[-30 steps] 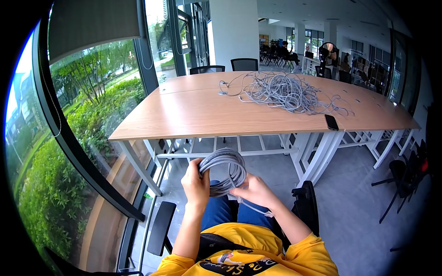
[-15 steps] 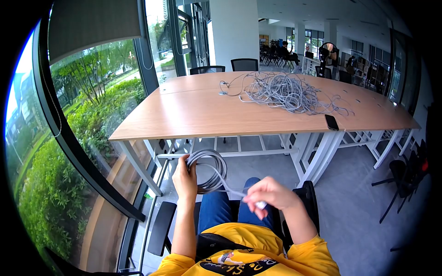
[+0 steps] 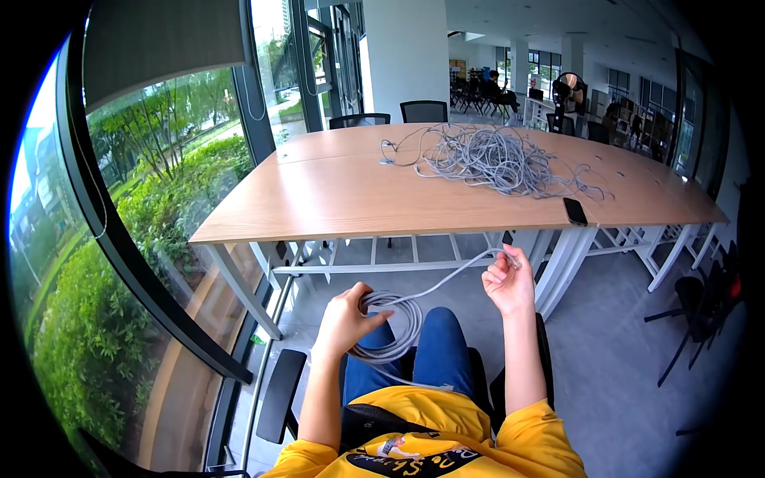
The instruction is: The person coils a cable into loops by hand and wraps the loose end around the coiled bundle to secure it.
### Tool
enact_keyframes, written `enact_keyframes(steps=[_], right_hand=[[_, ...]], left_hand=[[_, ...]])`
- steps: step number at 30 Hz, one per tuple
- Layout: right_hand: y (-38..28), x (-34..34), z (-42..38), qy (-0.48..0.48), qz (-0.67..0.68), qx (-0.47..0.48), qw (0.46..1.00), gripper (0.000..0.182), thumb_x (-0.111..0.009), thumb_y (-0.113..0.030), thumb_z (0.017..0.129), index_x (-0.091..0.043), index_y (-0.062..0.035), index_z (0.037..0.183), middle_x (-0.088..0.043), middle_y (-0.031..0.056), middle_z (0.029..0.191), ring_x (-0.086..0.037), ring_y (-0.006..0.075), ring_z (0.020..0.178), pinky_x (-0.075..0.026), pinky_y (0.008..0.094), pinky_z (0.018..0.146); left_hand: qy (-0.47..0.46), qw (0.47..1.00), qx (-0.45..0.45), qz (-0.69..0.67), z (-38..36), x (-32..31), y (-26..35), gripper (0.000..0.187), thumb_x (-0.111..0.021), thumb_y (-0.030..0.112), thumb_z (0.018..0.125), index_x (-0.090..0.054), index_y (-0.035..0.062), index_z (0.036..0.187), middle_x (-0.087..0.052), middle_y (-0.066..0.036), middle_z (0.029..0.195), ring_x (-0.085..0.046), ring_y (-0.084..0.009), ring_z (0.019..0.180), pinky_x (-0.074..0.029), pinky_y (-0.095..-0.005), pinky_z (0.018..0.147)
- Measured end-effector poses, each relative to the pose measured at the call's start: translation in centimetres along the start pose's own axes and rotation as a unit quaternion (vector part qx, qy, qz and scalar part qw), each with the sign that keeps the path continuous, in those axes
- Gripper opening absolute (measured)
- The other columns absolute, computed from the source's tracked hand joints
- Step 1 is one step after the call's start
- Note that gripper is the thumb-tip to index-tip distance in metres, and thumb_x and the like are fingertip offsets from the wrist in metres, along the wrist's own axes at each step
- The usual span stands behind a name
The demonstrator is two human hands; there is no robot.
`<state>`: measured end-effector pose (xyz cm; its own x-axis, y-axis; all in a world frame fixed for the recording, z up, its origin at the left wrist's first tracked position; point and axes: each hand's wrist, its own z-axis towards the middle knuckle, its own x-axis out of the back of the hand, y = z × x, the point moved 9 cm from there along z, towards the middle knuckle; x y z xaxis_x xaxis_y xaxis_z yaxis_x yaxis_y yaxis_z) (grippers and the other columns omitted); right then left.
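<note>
My left hand [image 3: 347, 320] is closed around one side of a coiled grey cable [image 3: 409, 325], holding it above my lap. From the coil, a length of the cable runs up to the right. My right hand [image 3: 510, 283], raised near the table's front edge, pinches that length between thumb and fingers. Another cable end with a pale plug [image 3: 443, 387] hangs below the coil and lies across my lap by the yellow shirt.
On the wooden table [image 3: 335, 191] lies a tangled heap of grey cables [image 3: 494, 163]. A black phone [image 3: 574, 211] rests near the front edge. Chair armrests [image 3: 280, 394] flank me. Windows stand on the left; a person [image 3: 502, 92] sits far back.
My right hand has moved up and away from my lap, drawing a length of cable out. My left hand and the coil have shifted down and right. The plugged end now lies on my lap.
</note>
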<state>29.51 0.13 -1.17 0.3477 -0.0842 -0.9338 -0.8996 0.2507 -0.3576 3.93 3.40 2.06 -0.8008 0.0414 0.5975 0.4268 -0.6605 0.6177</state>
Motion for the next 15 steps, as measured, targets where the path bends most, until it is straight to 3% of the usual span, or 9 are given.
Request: enact_keyframes(steps=[2, 3, 6, 8, 9, 10, 12, 14, 15], right_hand=[[-0.1, 0.8, -0.1, 0.007, 0.012, 0.008, 1.0, 0.018, -0.057, -0.011, 0.073, -0.054, -0.0024, 0.058, -0.053, 0.0074, 0.049, -0.04, 0.015, 0.037, -0.03, 0.0247, 0.042], [0.4, 0.3, -0.2, -0.053, -0.043, -0.025, 0.997, 0.018, -0.056, -0.011, 0.074, -0.054, -0.0021, 0.058, -0.053, 0.0081, 0.049, -0.039, 0.015, 0.037, -0.03, 0.0249, 0.041], [0.3, 0.8, -0.2, -0.169, -0.178, -0.096, 0.965, 0.019, -0.056, -0.013, 0.074, -0.056, 0.0003, 0.061, -0.056, 0.0115, 0.053, -0.044, 0.0155, 0.039, -0.035, 0.0267, 0.043], [0.2, 3.1, -0.4, -0.11, -0.536, -0.135, 0.826, 0.022, -0.059, -0.017, 0.074, -0.059, 0.0026, 0.064, -0.06, 0.0139, 0.059, -0.052, 0.0173, 0.044, -0.042, 0.0293, 0.051], [0.6, 4.0, -0.4, -0.116, -0.6, -0.178, 0.771, 0.026, -0.062, -0.021, 0.074, -0.061, 0.0032, 0.067, -0.063, 0.0121, 0.065, -0.059, 0.0182, 0.056, -0.045, 0.0297, 0.059], [1.0, 4.8, 0.0, -0.115, -0.6, -0.179, 0.771, 0.026, -0.062, -0.021, 0.074, -0.061, 0.0032, 0.067, -0.063, 0.0121, 0.065, -0.059, 0.0182, 0.056, -0.045, 0.0297, 0.059], [0.7, 4.7, 0.9, -0.16, -0.769, -0.015, 0.619, 0.027, -0.061, -0.025, 0.075, -0.062, 0.0008, 0.069, -0.063, 0.0106, 0.067, -0.06, 0.0169, 0.064, -0.045, 0.0305, 0.063], [1.7, 1.8, -0.7, -0.075, -0.9, 0.04, 0.426, 0.031, -0.052, -0.028, 0.083, -0.063, 0.0, 0.075, -0.063, 0.0144, 0.072, -0.06, 0.0252, 0.073, -0.045, 0.0294, 0.065], [2.6, 0.4, -0.9, -0.064, -0.91, 0.118, 0.393, 0.032, -0.05, -0.031, 0.084, -0.062, -0.0006, 0.082, -0.063, 0.015, 0.074, -0.06, 0.0271, 0.075, -0.045, 0.0313, 0.067]], left_hand=[[0.037, 0.997, 0.024, 0.064, -0.1, 0.2, -1.2, 0.029, -0.068, 0.022, 0.069, -0.053, -0.0007, 0.079, -0.058, -0.016, 0.061, -0.057, -0.0297, 0.057, -0.044, -0.0336, 0.054], [0.038, 0.996, 0.037, 0.065, -0.1, 0.4, -1.3, 0.029, -0.068, 0.022, 0.069, -0.052, -0.0002, 0.076, -0.058, -0.017, 0.063, -0.057, -0.0343, 0.063, -0.044, -0.0368, 0.054], [0.05, 0.989, 0.062, 0.126, -0.4, 0.9, -2.8, 0.028, -0.07, 0.016, 0.068, -0.054, -0.0031, 0.081, -0.059, -0.017, 0.066, -0.058, -0.0289, 0.059, -0.045, -0.0311, 0.054], [0.07, 0.989, 0.059, 0.119, -0.4, 1.1, -3.2, 0.027, -0.07, 0.016, 0.068, -0.055, -0.0027, 0.081, -0.059, -0.018, 0.066, -0.059, -0.0295, 0.061, -0.045, -0.0317, 0.054], [0.076, 0.987, 0.06, 0.131, -0.3, 1.2, -3.2, 0.027, -0.069, 0.016, 0.069, -0.055, -0.0022, 0.082, -0.059, -0.017, 0.068, -0.059, -0.0294, 0.062, -0.045, -0.0317, 0.055], [0.08, 0.985, 0.061, 0.142, -0.3, 1.2, -3.2, 0.027, -0.069, 0.015, 0.069, -0.056, -0.0017, 0.084, -0.06, -0.017, 0.069, -0.06, -0.0294, 0.064, -0.045, -0.0317, 0.056], [0.088, 0.988, 0.05, 0.118, -0.3, 1.1, -2.6, 0.025, -0.067, 0.018, 0.07, -0.055, 0.0011, 0.084, -0.06, -0.016, 0.07, -0.059, -0.0317, 0.066, -0.045, -0.0347, 0.056], [0.097, 0.99, 0.036, 0.097, -0.4, 0.7, -2.2, 0.023, -0.065, 0.02, 0.071, -0.055, 0.0038, 0.083, -0.06, -0.016, 0.071, -0.057, -0.0339, 0.068, -0.044, -0.0376, 0.056], [0.098, 0.991, 0.029, 0.092, -0.4, 0.3, -2.2, 0.023, -0.065, 0.02, 0.071, -0.055, 0.0049, 0.086, -0.06, -0.015, 0.072, -0.058, -0.0336, 0.068, -0.045, -0.0373, 0.057]])
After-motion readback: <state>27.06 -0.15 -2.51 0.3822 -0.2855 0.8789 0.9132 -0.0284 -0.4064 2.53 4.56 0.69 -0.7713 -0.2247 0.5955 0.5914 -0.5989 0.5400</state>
